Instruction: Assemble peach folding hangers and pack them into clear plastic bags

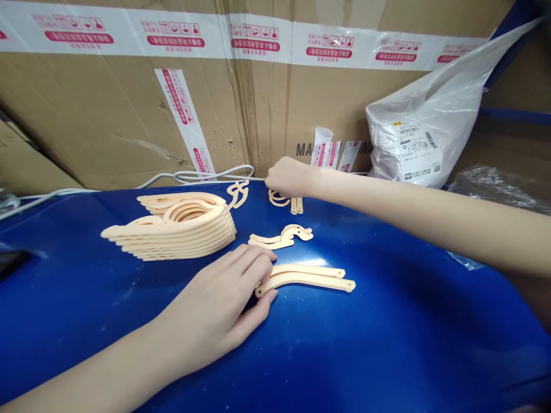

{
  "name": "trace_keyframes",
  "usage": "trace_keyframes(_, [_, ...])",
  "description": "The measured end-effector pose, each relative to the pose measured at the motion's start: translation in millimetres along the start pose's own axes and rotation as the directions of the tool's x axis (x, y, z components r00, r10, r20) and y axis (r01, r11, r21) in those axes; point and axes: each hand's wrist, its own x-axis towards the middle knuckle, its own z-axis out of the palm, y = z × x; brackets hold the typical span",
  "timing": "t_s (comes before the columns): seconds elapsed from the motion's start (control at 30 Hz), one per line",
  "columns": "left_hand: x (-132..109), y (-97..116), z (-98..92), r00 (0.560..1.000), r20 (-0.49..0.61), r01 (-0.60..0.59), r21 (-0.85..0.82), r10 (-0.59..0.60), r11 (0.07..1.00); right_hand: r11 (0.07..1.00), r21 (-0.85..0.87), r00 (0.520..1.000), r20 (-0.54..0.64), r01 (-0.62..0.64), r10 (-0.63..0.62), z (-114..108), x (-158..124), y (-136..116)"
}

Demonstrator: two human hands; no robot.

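My left hand (pixel 224 298) rests on the blue table (pixel 387 332), fingers closed on the end of two long curved peach plastic arms (pixel 314 277). My right hand (pixel 287 176) reaches to the back edge, fingers curled over small peach hook pieces (pixel 284 201) by the cardboard wall. Between the hands lies a loose peach hook part (pixel 284 236). A stack of several folded peach hangers (pixel 176 226) sits left of centre. Another hook piece (pixel 239 192) lies behind the stack.
Large taped cardboard boxes (pixel 129 103) wall off the back. A white plastic bag with labelled packets (pixel 422 137) leans at the right. A white cable (pixel 193 175) runs along the table's back edge. Crinkled clear plastic (pixel 495 186) lies far right.
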Motion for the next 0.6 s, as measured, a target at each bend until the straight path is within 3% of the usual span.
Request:
trace_keyframes(0.13, [-1.3,-2.3,0.0,0.999,0.04,0.028,-0.068,-0.025,0.997,0.996,0.055,0.993,-0.086,-0.075,0.08,-13.4,-16.3,1.4])
trace_keyframes(0.2, [-1.8,-2.7,-0.6,0.998,0.057,0.026,-0.066,-0.022,0.997,0.931,0.346,0.966,-0.175,-0.118,0.187,-19.1,-34.4,-2.8])
trace_keyframes(0.23, [-2.1,-2.7,-0.7,0.998,0.063,0.021,-0.063,-0.017,0.998,0.827,0.556,0.963,-0.171,-0.081,0.209,-20.6,-45.1,-7.7])
trace_keyframes(0.3, [-2.8,-2.6,-0.5,0.998,0.062,0.01,-0.058,-0.007,0.998,0.391,0.92,0.98,-0.072,-0.006,0.184,-20.0,-68.2,-22.9])
trace_keyframes(0.33, [-3.2,-2.5,-0.2,0.998,0.056,0.008,-0.057,-0.005,0.998,0.17,0.985,0.984,-0.004,-0.026,0.176,-18.0,-79.5,-32.3])
trace_keyframes(0.37, [-3.5,-2.6,0.3,0.999,0.048,0.006,-0.058,-0.003,0.998,0.016,0.999,0.98,0.034,-0.038,0.195,-15.0,-90.1,-41.8])
trace_keyframes(0.4, [-3.7,-2.7,0.7,0.999,0.043,0.006,-0.057,-0.003,0.998,-0.082,0.996,0.972,0.053,-0.035,0.231,-11.4,-99.7,-50.8])
trace_keyframes(0.47, [-3.9,-3.2,1.5,0.999,0.037,0.006,-0.058,-0.004,0.998,-0.189,0.982,0.959,0.068,-0.015,0.276,-2.8,-114.4,-64.8])
trace_keyframes(0.6, [-4.3,-4.4,1.7,0.999,0.046,0.008,-0.062,-0.005,0.998,-0.272,0.962,0.935,0.094,0.002,0.341,14.7,-126.0,-74.3])
